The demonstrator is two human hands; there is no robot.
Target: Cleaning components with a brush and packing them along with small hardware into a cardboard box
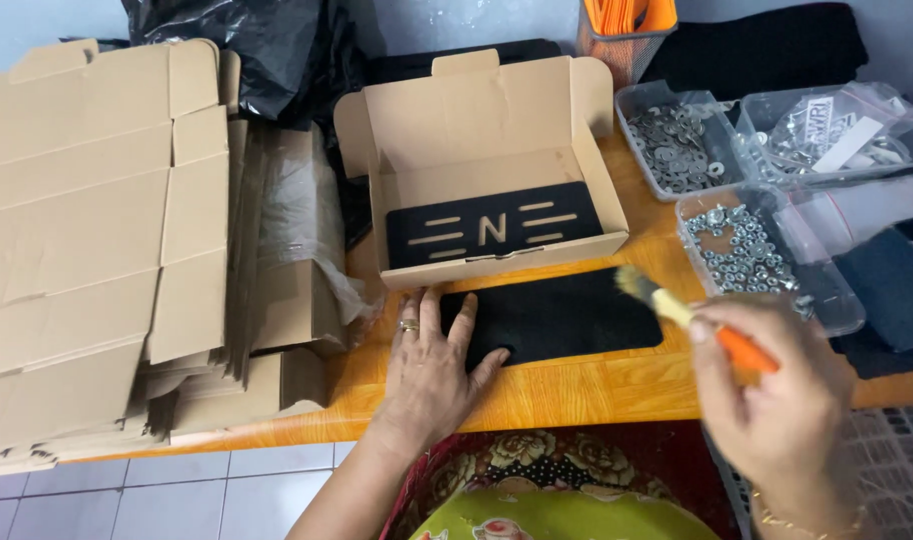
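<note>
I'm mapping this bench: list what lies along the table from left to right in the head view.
Flat cardboard stack → left hand → black pad → brush in the right hand → tray of nuts.

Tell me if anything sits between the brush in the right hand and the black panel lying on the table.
Nothing visible does. The right hand holds the brush with its bristles just over the right end of the black panel. The left hand presses on the panel's left end, well away from the bristles. The open cardboard box stands behind the panel.
</note>
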